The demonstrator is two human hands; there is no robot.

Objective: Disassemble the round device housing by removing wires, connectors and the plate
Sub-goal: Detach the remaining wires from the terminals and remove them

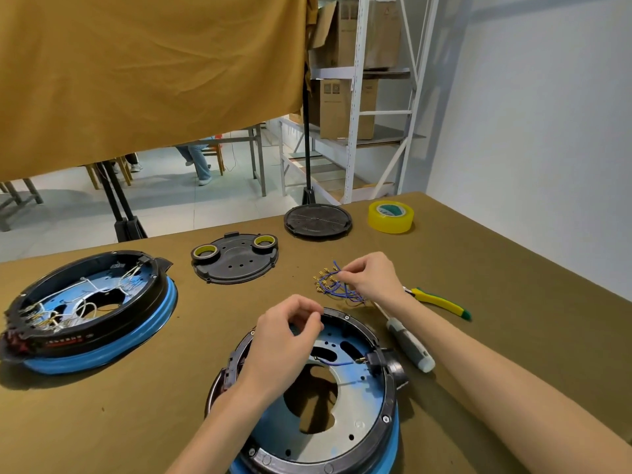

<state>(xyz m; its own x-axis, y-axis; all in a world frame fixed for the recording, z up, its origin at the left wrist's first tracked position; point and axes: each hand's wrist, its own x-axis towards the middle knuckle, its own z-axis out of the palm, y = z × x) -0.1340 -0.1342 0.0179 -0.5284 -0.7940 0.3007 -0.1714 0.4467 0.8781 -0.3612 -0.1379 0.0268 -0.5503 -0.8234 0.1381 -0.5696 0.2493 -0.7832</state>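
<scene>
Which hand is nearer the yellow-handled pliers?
Right. The right hand pinches the blue wires just left of the pliers; the left hand is farther, over the near housing.

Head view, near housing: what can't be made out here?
- Near housing: its front is cut off by the bottom edge; left hand covers its left side.
- Left hand: whether its fingertips pinch anything is too small to tell.
- Blue wires: right hand hides part.

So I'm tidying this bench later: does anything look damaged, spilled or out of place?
Nothing looks damaged or spilled. Loose blue wires with brass terminals lie piled on the olive table cloth under the right hand, apparently deliberately.
</scene>
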